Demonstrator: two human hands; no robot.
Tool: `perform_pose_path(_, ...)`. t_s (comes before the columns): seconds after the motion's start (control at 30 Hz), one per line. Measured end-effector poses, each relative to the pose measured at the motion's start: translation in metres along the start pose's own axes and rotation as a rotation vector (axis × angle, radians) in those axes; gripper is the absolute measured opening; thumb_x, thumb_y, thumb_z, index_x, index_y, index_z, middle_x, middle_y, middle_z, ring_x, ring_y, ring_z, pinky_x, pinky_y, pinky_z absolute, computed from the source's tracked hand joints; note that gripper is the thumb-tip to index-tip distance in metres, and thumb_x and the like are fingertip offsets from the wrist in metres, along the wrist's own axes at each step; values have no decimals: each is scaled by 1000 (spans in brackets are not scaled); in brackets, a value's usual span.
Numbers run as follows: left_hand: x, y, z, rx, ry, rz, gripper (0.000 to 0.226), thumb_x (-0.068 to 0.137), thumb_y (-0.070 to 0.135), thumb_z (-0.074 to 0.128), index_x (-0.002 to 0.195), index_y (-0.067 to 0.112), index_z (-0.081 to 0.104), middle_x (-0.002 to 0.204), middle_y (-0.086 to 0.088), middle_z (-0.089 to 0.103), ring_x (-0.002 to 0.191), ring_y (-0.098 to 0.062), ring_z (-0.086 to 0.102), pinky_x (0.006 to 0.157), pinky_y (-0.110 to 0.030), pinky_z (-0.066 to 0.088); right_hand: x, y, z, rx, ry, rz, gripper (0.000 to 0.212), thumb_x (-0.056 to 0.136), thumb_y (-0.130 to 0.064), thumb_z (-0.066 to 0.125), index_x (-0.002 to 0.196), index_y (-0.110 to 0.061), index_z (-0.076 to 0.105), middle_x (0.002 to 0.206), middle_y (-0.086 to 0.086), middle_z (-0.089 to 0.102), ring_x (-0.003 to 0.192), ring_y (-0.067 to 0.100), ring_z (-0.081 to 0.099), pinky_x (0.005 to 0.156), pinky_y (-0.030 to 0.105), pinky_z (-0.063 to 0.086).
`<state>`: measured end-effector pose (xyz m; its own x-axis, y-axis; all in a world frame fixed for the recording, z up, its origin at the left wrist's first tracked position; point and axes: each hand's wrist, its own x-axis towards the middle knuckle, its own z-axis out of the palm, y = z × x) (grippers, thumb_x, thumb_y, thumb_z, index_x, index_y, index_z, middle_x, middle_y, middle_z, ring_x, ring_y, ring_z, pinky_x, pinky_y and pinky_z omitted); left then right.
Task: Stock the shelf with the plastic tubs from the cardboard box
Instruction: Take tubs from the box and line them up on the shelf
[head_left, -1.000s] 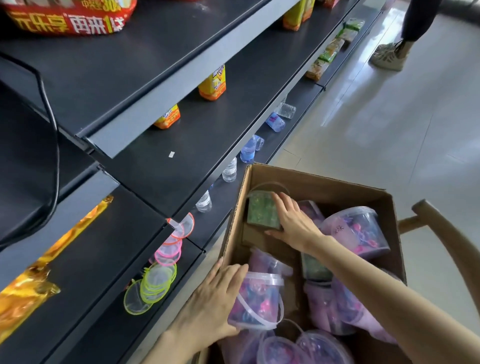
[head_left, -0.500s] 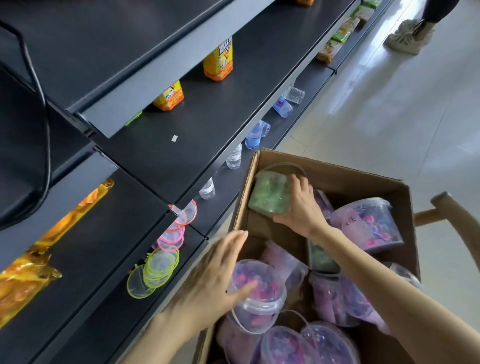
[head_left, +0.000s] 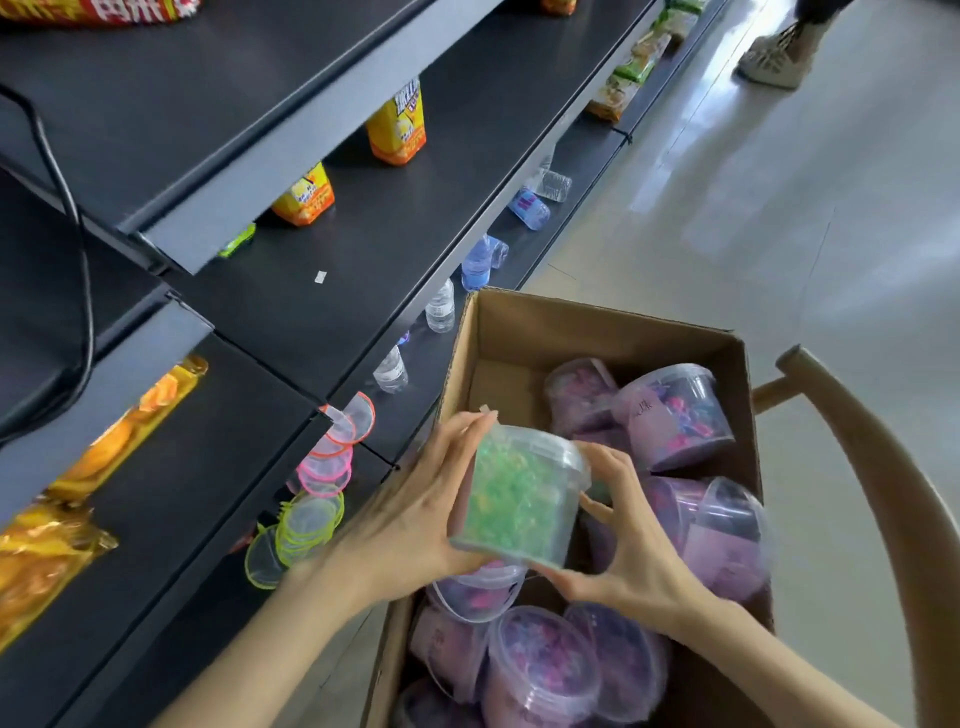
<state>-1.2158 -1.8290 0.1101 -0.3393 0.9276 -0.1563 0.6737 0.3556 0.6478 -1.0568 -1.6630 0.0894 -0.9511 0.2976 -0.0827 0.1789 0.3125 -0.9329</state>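
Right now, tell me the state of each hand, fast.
Left hand: holding the green tub, fingers and thumb round its side.
Right hand: holding the same tub from the other side.

Head-worn wide-angle view, looking forward and down.

The camera sits above the person's forearms and faces steeply down into the open cardboard box (head_left: 597, 332) close below. At centre frame, nearest the lens, the left hand (head_left: 410, 525) and right hand (head_left: 631, 551) hold a plastic tub (head_left: 519, 499). The dark shelf (head_left: 322, 322) runs diagonally up the left side, close by, and the pale floor (head_left: 779, 234) stretches away at upper right.
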Motion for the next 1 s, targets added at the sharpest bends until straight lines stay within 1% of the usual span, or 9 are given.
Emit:
perform_pose_path(0.13, -18, 9, 3, -1, -29, 10, 112, 61, 60, 74, 142, 39, 0, 140, 26, 5, 117, 30, 7, 79, 12, 17, -27, -2, 3, 3, 0, 20, 95, 60, -30, 84, 134, -38, 26, 134, -12, 29, 132, 16, 33, 100, 18, 40)
perform_pose_path(0.23, -24, 15, 3, -21, -24, 9, 109, 54, 64, 75, 139, 32, 15, 140, 24, 9, 120, 31, 4, 80, 13, 15, -42, -2, 8, 30, 21, 28, 97, 59, -24, 85, 135, -34, 26, 135, -8, 29, 133, 15, 33, 101, 19, 39)
perform_pose_path(0.33, -25, 19, 2, 25, -18, -8, 101, 53, 69, 73, 134, 28, 28, 123, 30, 26, 118, 9, 34, 89, -2, 25, -52, -1, 14, 55, 35, 40, 98, 59, -20, 86, 136, -31, 26, 137, -8, 29, 134, 13, 32, 102, 18, 38)
perform_pose_path(0.43, -26, 24, -2, 272, 39, 13, 97, 51, 85, 56, 128, 27, 41, 101, 31, 27, 94, -7, 42, 76, -25, 27, -58, 0, 18, 78, 61, 55, 97, 60, -20, 86, 137, -27, 28, 137, -7, 30, 134, 15, 32, 102, 20, 40)
perform_pose_path(0.63, -30, 24, 3, 129, -12, 31, 102, 54, 77, 65, 135, 25, 31, 123, 20, 36, 117, 4, 32, 106, -20, 18, -57, -9, 9, 22, -35, 68, 99, 62, -35, 84, 140, -31, 24, 140, -9, 26, 137, 12, 27, 107, 22, 35)
perform_pose_path(0.7, -34, 25, 3, -61, -21, -39, 100, 52, 69, 74, 131, 41, 19, 124, 29, 30, 114, 22, 26, 98, -2, 18, -46, -11, -7, -193, -101, 17, 104, 62, -56, 77, 144, -30, 20, 145, -10, 18, 140, 7, 18, 111, 23, 27)
perform_pose_path(0.77, -38, 20, 1, -137, 65, -99, 100, 48, 66, 75, 126, 50, 14, 126, 29, 29, 112, 25, 27, 86, 6, 21, -28, -8, -31, -379, 24, -2, 106, 58, -69, 69, 144, -27, 22, 147, -6, 16, 140, 9, 15, 111, 27, 22)
perform_pose_path(0.87, -40, 10, -3, -214, 206, -147, 98, 44, 62, 77, 125, 46, 24, 123, 24, 37, 114, 10, 39, 89, -4, 32, 6, 9, -73, -535, 371, 179, 104, 64, -62, 70, 144, -15, 22, 148, 10, 17, 138, 27, 18, 109, 42, 28)
perform_pose_path(1.0, -38, 4, -10, -237, 248, -176, 100, 42, 61, 77, 126, 49, 26, 121, 29, 35, 114, 6, 42, 86, -15, 39, 36, 45, -99, -790, 209, 586, 117, 67, -53, 73, 147, -12, -1, 146, 17, 22, 130, 38, 33, 105, 52, 33)
